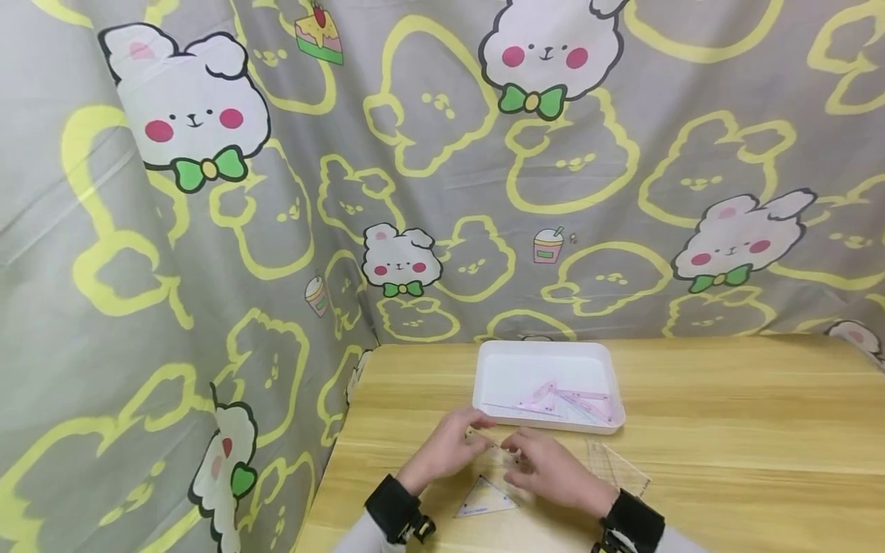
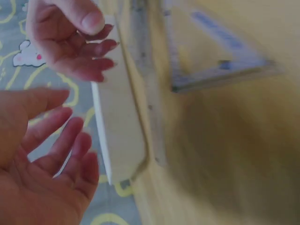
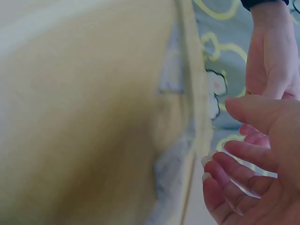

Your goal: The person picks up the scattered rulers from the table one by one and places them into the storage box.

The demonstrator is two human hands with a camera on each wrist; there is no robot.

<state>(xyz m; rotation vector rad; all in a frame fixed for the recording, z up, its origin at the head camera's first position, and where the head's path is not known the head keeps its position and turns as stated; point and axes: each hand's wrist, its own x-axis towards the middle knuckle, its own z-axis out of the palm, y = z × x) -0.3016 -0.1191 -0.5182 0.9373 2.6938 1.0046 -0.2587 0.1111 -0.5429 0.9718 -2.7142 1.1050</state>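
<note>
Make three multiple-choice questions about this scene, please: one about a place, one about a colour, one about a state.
1. Where is the white plastic tray?
A. On the wooden table, beyond the hands
B. On the floor
C. Held in the air

2. What colour are the bows on the white rabbits of the curtain?
A. Red
B. Green
C. Blue

3. How is the clear plastic triangle ruler between the wrists?
A. Standing on its edge
B. Inside the tray
C. Lying flat on the table

Key: 1 A, the tray rests on the table past the left hand and right hand. 2 B, each bow is green. 3 C, it lies flat on the wood.
</note>
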